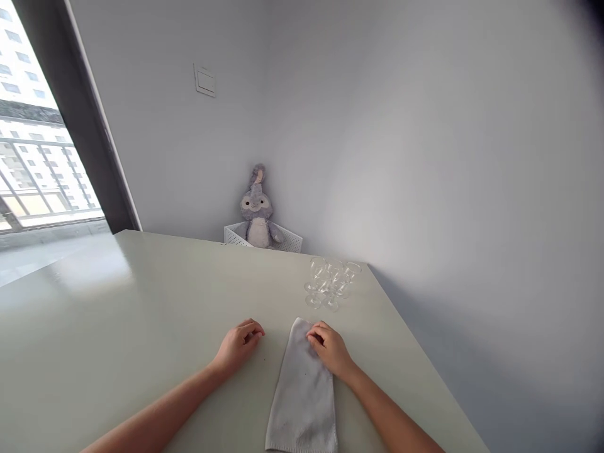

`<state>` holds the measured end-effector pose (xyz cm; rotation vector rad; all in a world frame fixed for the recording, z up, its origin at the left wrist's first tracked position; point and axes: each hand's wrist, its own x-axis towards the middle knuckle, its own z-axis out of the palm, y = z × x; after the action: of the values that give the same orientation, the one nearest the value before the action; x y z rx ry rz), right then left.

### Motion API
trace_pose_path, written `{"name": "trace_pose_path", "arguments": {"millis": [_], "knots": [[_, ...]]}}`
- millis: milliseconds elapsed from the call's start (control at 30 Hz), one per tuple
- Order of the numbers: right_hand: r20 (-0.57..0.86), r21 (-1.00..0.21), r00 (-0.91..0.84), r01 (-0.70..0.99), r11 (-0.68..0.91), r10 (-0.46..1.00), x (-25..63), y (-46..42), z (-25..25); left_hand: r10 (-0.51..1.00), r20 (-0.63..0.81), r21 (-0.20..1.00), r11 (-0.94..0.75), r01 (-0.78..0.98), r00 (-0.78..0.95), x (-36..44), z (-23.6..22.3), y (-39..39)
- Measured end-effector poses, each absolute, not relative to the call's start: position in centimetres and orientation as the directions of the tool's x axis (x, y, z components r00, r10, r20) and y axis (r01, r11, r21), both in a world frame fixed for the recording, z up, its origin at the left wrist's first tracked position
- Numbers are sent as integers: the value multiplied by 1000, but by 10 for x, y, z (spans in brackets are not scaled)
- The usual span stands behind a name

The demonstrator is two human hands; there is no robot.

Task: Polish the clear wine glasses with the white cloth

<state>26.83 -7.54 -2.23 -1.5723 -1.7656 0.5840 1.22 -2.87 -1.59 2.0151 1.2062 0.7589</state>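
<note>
On the pale table, my left hand point(240, 345) rests with its fingers loosely curled and nothing visible in them. A folded light-grey cloth point(302, 396) lies flat to the right of it, stretching toward me. My right hand point(329, 347) lies over the upper right part of this cloth, fingers curled in and touching the fabric without visibly pinching it. Beyond the cloth, several clear stemmed glasses point(330, 282) stand upright in a close group. They overlap one another, so some are partly hidden. Neither hand touches them.
The white table point(165, 296) ends on the right beside a plain wall point(448, 189). Past its far edge, a grey plush toy point(258, 217) sits in a white perforated basket point(292, 242). A light switch point(205, 81) is on the back wall, and a window point(40, 157) is at left.
</note>
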Motion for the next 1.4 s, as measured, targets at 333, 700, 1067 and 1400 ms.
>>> {"name": "trace_pose_path", "arguments": {"millis": [333,700,1067,1400], "knots": [[-26,-991,428,107,-79,904,270,-30,-32,906,111,779,-335,530,408,13,-18,-28],[-42,-974,432,183,-133,901,273,-5,-37,889,137,761,-377,528,437,14,-24,-24],[-214,-890,239,352,-290,947,272,13,-24,932,145,858,-286,427,331,8,-23,-23],[152,-850,471,511,-129,869,245,-27,-19,965,93,898,-188,398,246,4,-29,-22]]}}
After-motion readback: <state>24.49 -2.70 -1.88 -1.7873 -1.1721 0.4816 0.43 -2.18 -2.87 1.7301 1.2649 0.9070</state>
